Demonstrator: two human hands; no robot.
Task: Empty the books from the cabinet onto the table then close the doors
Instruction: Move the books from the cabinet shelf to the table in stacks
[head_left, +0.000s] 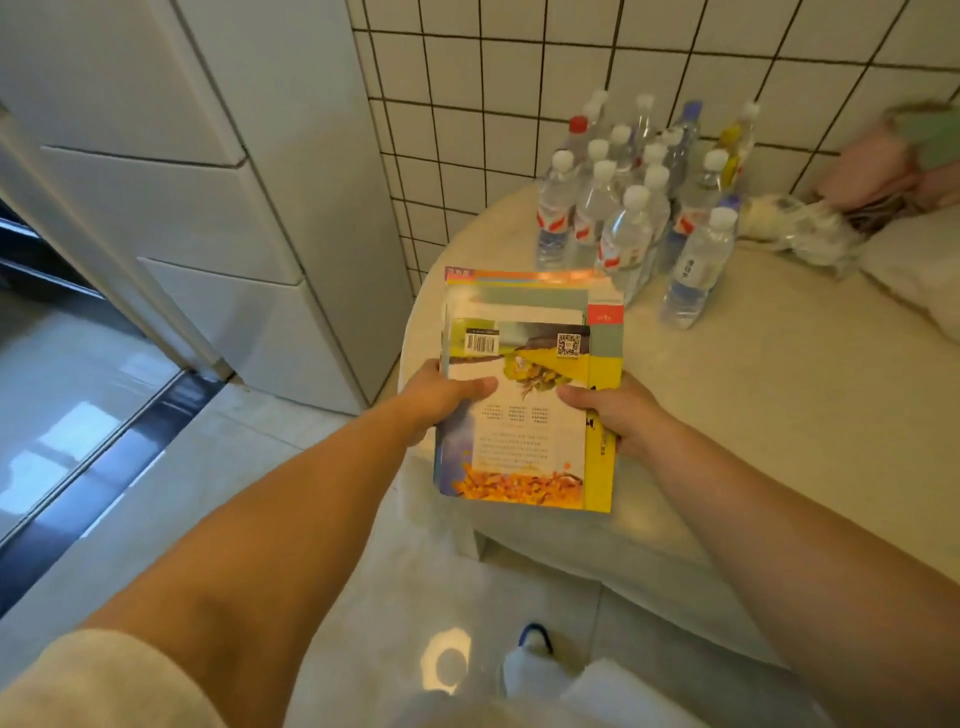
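A stack of books (530, 364) with a yellow and white back cover on top is held over the left edge of the round cream table (779, 395). My left hand (441, 397) grips the stack's left side, thumb on the cover. On the right side, my right hand (618, 410) grips it the same way. The white cabinet (208, 171) stands to the left against the tiled wall; the panels that show are shut, and a white door edge (104, 249) stands at the far left.
Several plastic water bottles (639, 208) stand at the back of the table, just beyond the books. A crumpled plastic bag (800, 228) and pink and green soft things (893, 161) lie at the back right. A glossy tiled floor (332, 597) lies below, with a dark threshold strip (104, 467) at left.
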